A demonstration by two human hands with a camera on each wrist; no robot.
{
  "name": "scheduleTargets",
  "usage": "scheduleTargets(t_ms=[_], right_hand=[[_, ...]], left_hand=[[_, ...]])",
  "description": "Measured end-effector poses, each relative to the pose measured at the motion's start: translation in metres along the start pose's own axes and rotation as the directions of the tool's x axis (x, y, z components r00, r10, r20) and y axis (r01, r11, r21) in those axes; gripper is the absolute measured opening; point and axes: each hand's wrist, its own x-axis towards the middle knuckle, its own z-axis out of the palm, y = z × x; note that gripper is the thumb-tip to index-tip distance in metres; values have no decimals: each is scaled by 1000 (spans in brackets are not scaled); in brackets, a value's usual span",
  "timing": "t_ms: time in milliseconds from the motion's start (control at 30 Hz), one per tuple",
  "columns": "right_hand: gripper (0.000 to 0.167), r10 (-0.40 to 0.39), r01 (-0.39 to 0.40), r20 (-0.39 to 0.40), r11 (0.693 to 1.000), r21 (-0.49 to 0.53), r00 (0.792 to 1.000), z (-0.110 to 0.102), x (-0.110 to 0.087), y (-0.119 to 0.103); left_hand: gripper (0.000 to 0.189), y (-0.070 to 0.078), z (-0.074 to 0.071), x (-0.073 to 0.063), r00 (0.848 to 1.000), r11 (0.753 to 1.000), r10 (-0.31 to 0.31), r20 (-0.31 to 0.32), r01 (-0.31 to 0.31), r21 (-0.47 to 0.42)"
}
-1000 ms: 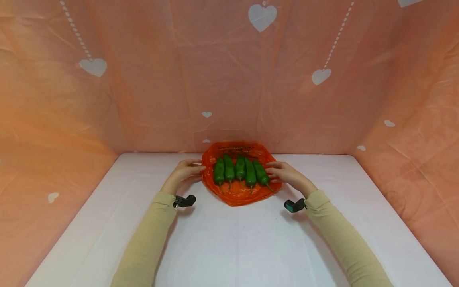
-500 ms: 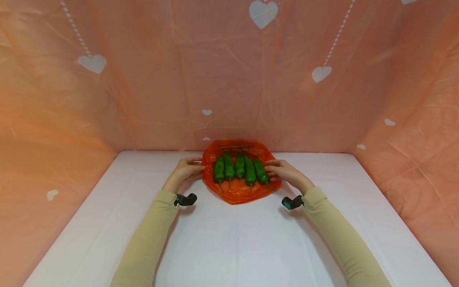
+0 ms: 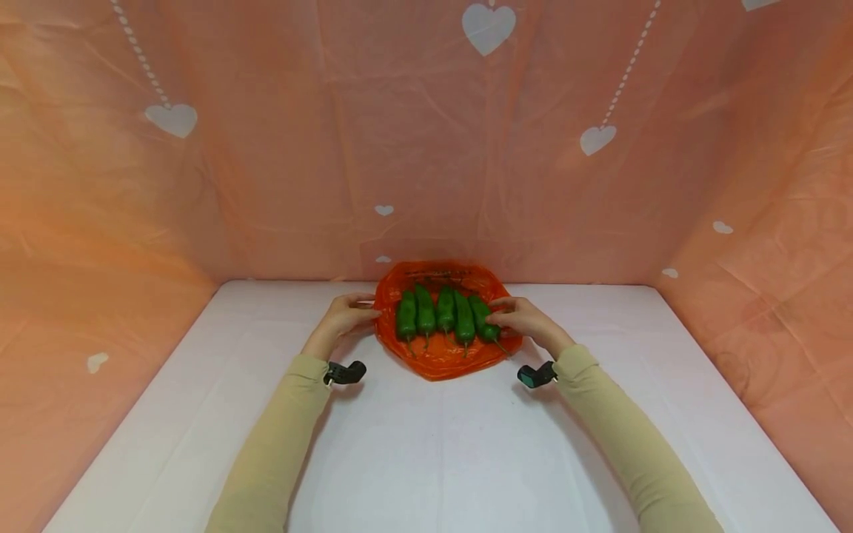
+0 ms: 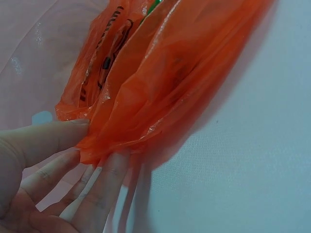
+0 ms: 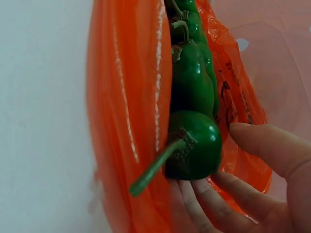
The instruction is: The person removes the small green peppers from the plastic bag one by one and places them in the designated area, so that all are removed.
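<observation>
Several long green peppers (image 3: pixel 425 309) lie side by side in an orange plastic bag (image 3: pixel 432 366), its mouth spread wide and their stems pointing toward me. My left hand (image 3: pixel 343 317) is at the bag's left edge. In the left wrist view, that hand pinches the bag's crumpled edge (image 4: pixel 116 141) between thumb and fingers. My right hand (image 3: pixel 526 318) reaches over the bag's right edge to the rightmost pepper (image 5: pixel 194 145). Its fingers (image 5: pixel 218 206) pass against the pepper's side, partly hidden by it, while the thumb stands a little apart from it.
A white-covered table (image 3: pixel 433 451) lies under the bag. Orange cloth walls (image 3: pixel 426 148) with white hearts enclose the back and sides, the back one close behind the bag. Each wrist carries a small black camera (image 3: pixel 345 372).
My right hand has moved left and inward, its fingertips now overlapping the rightmost pepper. The left hand stays at the bag's left edge, and the peppers lie as before.
</observation>
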Motion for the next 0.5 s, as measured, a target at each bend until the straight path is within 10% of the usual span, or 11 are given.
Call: scheduleTargets(t_ms=[500], right_hand=[[56,0,-7,-78,997,-79,997,7,2,-4]], left_hand=[[51,-3,-1,0,1000,999,25,-11,-24,32]])
